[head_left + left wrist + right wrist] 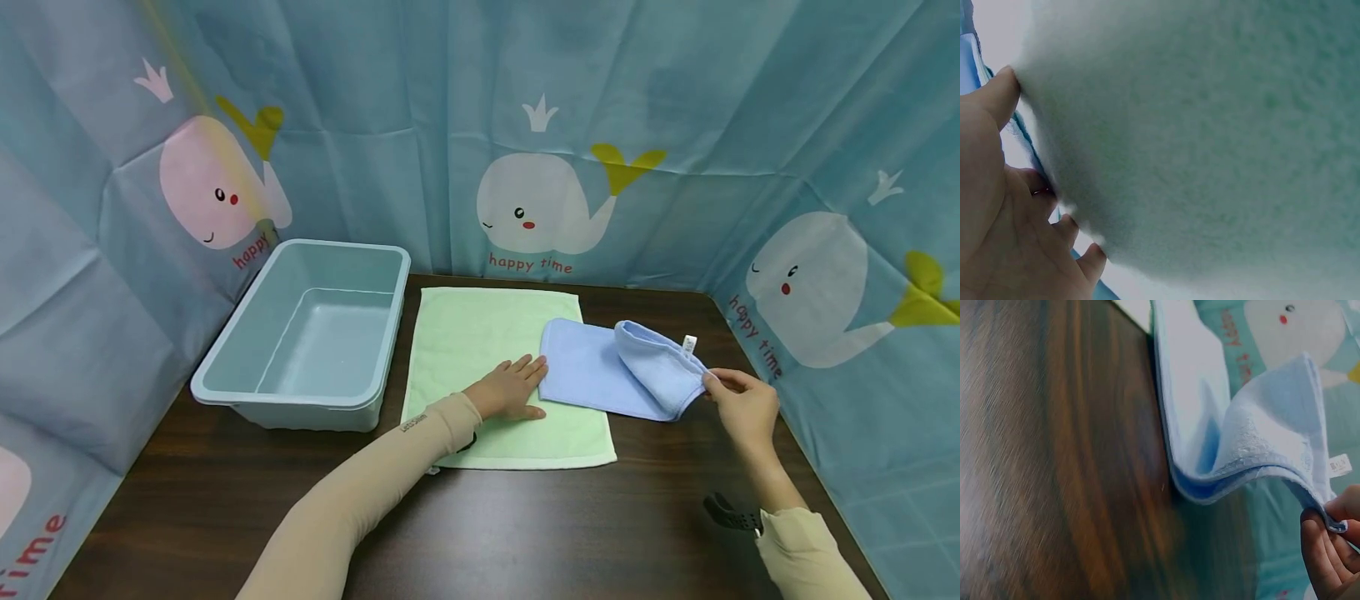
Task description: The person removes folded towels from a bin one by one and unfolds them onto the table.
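Observation:
A light green towel [480,333] lies flat on the dark wooden table. My left hand [512,388] rests on it with fingers spread, the fingertips by the left edge of a folded blue towel [577,362]. In the left wrist view, the fingers [1004,94] touch the pale green cloth, which fills most of that frame. The blue towel partly overlaps the green one. Its right end is lifted and curls over, with a white tag [689,343] sticking out. My right hand [742,408] pinches that raised corner between thumb and fingers, as the right wrist view also shows.
A grey-blue plastic basin [300,400] stands at the left of the table [525,533]. Blue curtains [420,100] printed with whales surround the table at the back and both sides. A black wrist strap [731,514] is beside my right forearm.

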{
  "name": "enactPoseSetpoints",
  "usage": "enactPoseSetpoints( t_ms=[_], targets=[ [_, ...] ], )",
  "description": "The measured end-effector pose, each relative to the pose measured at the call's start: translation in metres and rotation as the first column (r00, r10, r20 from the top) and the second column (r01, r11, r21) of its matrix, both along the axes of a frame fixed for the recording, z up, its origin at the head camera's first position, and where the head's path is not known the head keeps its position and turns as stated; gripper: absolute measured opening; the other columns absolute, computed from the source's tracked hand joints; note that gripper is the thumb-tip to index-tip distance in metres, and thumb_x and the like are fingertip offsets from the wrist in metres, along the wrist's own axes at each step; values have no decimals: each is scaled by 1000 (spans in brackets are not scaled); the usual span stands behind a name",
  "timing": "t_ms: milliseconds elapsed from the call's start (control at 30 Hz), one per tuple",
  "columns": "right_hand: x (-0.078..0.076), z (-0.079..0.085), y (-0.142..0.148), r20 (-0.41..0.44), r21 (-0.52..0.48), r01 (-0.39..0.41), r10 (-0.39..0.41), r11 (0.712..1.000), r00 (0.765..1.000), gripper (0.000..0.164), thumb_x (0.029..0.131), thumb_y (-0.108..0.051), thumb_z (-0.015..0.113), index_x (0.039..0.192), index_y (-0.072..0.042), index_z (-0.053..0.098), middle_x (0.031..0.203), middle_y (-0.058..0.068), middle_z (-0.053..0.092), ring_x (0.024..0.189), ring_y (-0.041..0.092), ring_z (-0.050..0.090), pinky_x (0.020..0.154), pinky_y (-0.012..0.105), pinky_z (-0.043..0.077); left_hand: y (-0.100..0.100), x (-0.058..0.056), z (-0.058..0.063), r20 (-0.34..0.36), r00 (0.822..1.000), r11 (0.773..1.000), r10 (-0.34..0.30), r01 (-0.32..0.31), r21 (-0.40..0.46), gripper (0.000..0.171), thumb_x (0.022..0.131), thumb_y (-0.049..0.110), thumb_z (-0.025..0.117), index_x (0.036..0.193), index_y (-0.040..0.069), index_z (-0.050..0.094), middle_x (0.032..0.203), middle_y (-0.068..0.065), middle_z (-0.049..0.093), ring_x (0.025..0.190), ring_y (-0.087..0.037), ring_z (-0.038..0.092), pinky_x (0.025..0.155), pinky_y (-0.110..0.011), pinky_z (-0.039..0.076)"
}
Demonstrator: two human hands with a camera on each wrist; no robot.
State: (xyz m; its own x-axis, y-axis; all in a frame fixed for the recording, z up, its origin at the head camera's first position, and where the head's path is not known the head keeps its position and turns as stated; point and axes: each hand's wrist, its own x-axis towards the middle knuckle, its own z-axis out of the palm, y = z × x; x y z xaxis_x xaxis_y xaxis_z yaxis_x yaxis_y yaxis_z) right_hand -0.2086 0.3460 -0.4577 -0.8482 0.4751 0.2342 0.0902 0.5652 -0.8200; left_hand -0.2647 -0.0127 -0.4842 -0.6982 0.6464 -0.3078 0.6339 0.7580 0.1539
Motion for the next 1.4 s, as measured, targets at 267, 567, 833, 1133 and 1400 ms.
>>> enactPoseSetpoints(
  t_ms=[267, 567, 833, 1133, 1400],
  targets=[
    [9, -8, 24, 35, -41, 75, -74, 996, 997, 30, 89, -12, 71, 109, 11, 70, 58, -34, 56, 50, -7, 61, 50, 9, 49, 1, -2, -2, 0, 1000, 1000, 5, -5, -18, 87, 97, 62, 44, 161, 16, 6, 170, 3, 0, 158, -20, 2, 128, -44, 16],
    [15, -25, 45, 145, 42, 134, -139, 990, 980, 30, 92, -14, 67, 111, 9, 71, 54, -37, 47, 48, -7, 58, 48, 11, 46, 1, -1, -4, -1, 1000, 1000, 1, -1, -18, 87, 97, 62, 44, 161, 16, 6, 170, 3, 0, 158, -20, 3, 128, -44, 16],
    [21, -36, 60, 256, 181, 110, -155, 977, 954, 29, 89, -16, 66, 104, 8, 73, 46, -32, 49, 42, -8, 53, 44, 16, 42, 2, -2, -2, 4, 1000, 1000, 3, -3, -19, 87, 97, 62, 44, 161, 17, 5, 170, 3, -1, 158, -20, 2, 128, -44, 16],
    [22, -28, 64, 333, 407, -18, -130, 913, 934, 27, 87, -17, 68, 89, 9, 74, 72, 20, 71, 66, 28, 57, 55, 32, 34, 1, -2, 1, 11, 1000, 1000, 2, -2, -8, 87, 97, 61, 46, 161, 15, 7, 170, 1, 1, 158, -22, 3, 127, -45, 16],
    [20, -20, 62, 383, 473, -69, -135, 878, 914, 27, 85, -19, 69, 90, 7, 73, 84, 28, 71, 65, 33, 59, 51, 34, 35, 0, -1, 4, 23, 1000, 1000, 4, -4, 3, 86, 98, 59, 47, 161, 15, 7, 170, 1, 2, 158, -22, 3, 128, -45, 16]
  ],
)
